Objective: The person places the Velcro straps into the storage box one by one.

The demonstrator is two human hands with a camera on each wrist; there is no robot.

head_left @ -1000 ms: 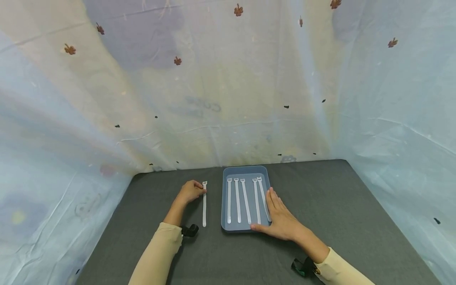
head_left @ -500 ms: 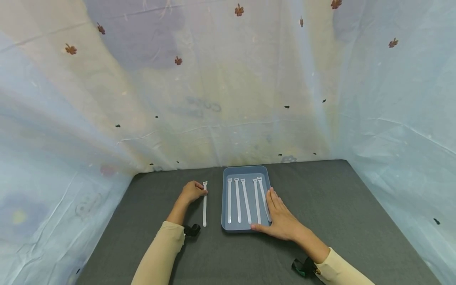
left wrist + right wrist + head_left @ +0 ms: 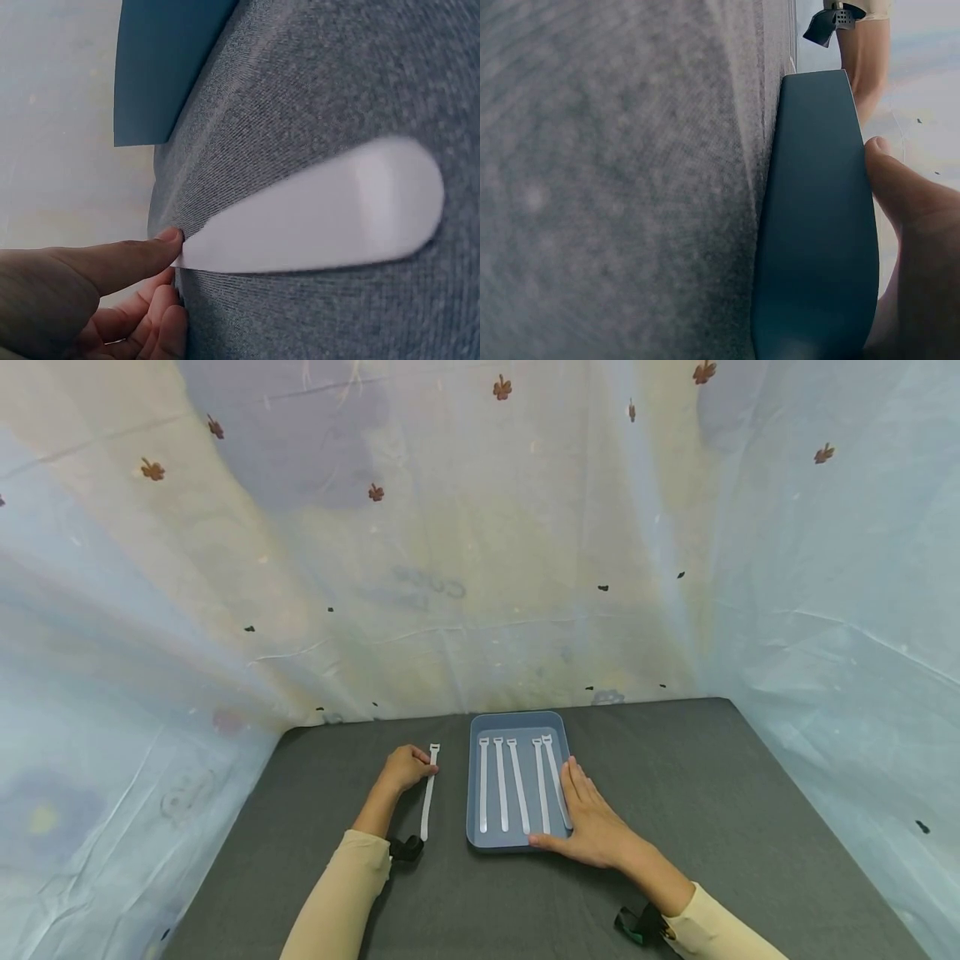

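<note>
My left hand (image 3: 405,768) pinches a white cable tie (image 3: 427,807) near its slotted head, between thumb and fingers. In the left wrist view the tie's broad rounded tail (image 3: 322,210) stretches away from the thumb over the grey cloth. To its right stands a shallow blue-grey tray (image 3: 470,793) with several white cable ties (image 3: 500,785) laid lengthwise in it. My right hand (image 3: 596,827) rests on the tray's near right corner, fingers straight along the right side. In the right wrist view its thumb (image 3: 885,161) lies at the rim, above the outer wall.
Dark grey cloth (image 3: 697,802) covers the table and shows a ridge in the right wrist view. A pale patterned sheet (image 3: 480,568) hangs behind the table and at both sides. Black straps (image 3: 406,849) sit at both wrists.
The cable tie under my left hand has tilted, its tail swinging slightly left and toward me while the head shifts a little right. My right hand and the tray stay in place.
</note>
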